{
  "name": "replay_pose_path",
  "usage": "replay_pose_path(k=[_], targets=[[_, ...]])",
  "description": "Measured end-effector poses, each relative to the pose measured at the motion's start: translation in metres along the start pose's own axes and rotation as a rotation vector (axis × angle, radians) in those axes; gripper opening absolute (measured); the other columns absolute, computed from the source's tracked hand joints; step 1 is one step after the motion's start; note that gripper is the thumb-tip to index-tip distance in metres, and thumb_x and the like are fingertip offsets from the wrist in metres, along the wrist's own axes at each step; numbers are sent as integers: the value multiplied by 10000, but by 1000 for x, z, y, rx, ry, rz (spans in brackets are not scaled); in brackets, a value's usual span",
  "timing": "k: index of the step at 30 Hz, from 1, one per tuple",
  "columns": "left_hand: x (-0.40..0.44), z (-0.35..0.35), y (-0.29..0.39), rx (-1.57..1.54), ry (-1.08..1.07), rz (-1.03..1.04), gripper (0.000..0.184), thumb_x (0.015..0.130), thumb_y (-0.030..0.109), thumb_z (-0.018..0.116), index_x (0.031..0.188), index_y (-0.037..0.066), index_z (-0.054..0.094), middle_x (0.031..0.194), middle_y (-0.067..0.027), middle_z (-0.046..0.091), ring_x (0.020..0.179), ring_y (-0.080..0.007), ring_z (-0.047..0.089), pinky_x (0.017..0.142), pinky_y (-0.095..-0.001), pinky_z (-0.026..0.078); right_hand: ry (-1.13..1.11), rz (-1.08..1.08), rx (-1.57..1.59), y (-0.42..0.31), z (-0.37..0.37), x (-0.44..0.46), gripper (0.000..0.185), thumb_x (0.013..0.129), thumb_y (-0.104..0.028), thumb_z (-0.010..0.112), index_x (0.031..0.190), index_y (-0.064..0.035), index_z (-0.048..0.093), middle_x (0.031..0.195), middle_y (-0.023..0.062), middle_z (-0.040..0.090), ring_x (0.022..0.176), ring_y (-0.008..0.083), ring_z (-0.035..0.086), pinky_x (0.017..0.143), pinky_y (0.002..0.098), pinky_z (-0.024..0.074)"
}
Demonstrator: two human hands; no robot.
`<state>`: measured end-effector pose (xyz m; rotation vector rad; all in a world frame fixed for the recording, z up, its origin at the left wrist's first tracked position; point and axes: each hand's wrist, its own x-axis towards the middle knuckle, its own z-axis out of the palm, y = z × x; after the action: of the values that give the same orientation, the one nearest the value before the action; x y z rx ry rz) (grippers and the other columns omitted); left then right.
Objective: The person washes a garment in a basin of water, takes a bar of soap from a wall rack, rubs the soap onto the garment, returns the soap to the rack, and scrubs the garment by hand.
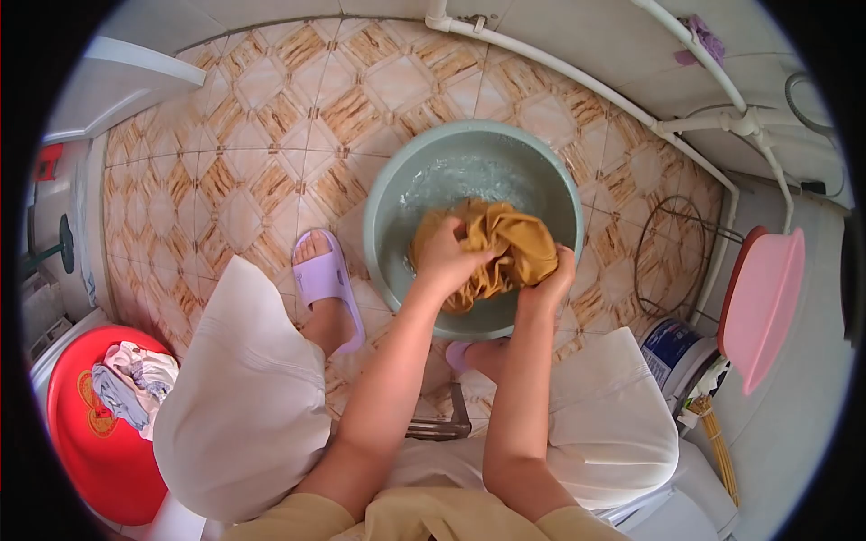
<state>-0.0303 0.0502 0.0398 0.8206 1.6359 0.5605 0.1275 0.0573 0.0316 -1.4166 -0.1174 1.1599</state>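
Observation:
A bunched mustard-brown cloth (510, 245) is held over a grey-green basin (382, 261), its lower part hanging into the water (469, 176). My left hand (448, 255) is closed on the cloth's left side, fingertips partly hidden in the folds. On the right side, my right hand (550, 281) grips the same cloth near the basin's rim, with its fingers curled around the edge of the bundle. Whether the cloth is a garment cannot be made out.
A red basin (90, 451) with crumpled clothes (135, 383) stands at the left. To the right are a pink basin (765, 302), a white-and-blue bucket (672, 356) and a wire ring (642, 270). White pipes (559, 68) run along the wall above the tiled floor (244, 117).

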Motion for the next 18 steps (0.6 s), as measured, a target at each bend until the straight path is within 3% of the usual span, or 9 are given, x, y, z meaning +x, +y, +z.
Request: replay_pose_path(k=[1, 3, 5, 6, 9, 10, 13, 14, 18], targets=[[-16, -11, 25, 160, -48, -170, 689, 688, 222, 773, 1255, -13, 462, 1177, -153, 568, 1117, -277, 535, 938, -379, 417, 92, -75, -79, 5, -5, 6, 184, 883, -168, 515, 986, -40, 597, 1155, 151, 546, 954, 211, 595, 741, 323, 502], [-21, 8, 10, 514, 85, -133, 711, 734, 218, 703, 1337, 33, 373, 1359, -171, 423, 1292, -300, 368, 1051, -475, 274, 43, -29, -341, 17, -11, 14, 244, 869, -235, 543, 1016, -58, 624, 1208, 182, 523, 1041, 277, 562, 816, 377, 489], [-27, 33, -26, 632, 135, -54, 757, 758, 244, 664, 1389, 51, 292, 1424, -157, 309, 1342, -289, 258, 1081, -490, 190, -239, -459, -1235, 35, -3, 13, 392, 843, -357, 584, 1121, -81, 611, 1275, 203, 480, 1171, 343, 466, 946, 416, 414], [-26, 42, -40, 742, 189, 40, 804, 781, 270, 625, 1440, 69, 211, 1490, -144, 195, 1392, -278, 148, 1110, -505, 106, -118, -456, -1461, 48, 15, -5, 502, 795, -457, 620, 1188, -145, 599, 1338, 198, 430, 1260, 370, 360, 1034, 458, 308], [-19, 49, -65, 801, 213, 84, 861, 802, 299, 573, 1477, 100, 76, 1506, -142, 153, 1418, -268, 67, 1120, -516, 43, -5, -598, -1749, 66, 37, -16, 389, 794, -427, 625, 1061, -145, 634, 1298, 157, 458, 1219, 355, 388, 913, 550, 366], [-16, 47, -65, 948, 205, 67, 869, 824, 350, 572, 1477, 89, 62, 1521, -142, 119, 1425, -254, 34, 1123, -511, 35, -7, -585, -1749, 68, 40, -7, 389, 794, -427, 625, 1061, -145, 634, 1298, 157, 458, 1219, 355, 388, 913, 550, 366], [-28, 34, -39, 852, 103, -1, 879, 844, 439, 552, 1472, 68, 63, 1532, -139, 85, 1424, -243, 36, 1123, -510, 32, -96, -699, -1876, 63, 46, 33, 301, 812, -392, 607, 957, -128, 625, 1131, 163, 571, 1089, 356, 507, 816, 492, 439], [-28, 35, -42, 891, 101, -10, 916, 839, 519, 539, 1468, 53, 64, 1535, -138, 67, 1424, -238, 39, 1125, -504, 32, -120, -642, -1889, 64, 46, 49, 293, 822, -381, 600, 933, -110, 613, 1053, 172, 607, 1025, 356, 553, 795, 476, 456], [-13, 34, -61, 855, 102, 8, 926, 838, 528, 537, 1469, 53, 53, 1535, -134, 72, 1424, -229, 36, 1129, -490, 25, -262, -406, -1876, 53, 53, 91, 334, 838, -361, 590, 965, -52, 594, 897, 216, 656, 889, 351, 637, 793, 438, 483]])
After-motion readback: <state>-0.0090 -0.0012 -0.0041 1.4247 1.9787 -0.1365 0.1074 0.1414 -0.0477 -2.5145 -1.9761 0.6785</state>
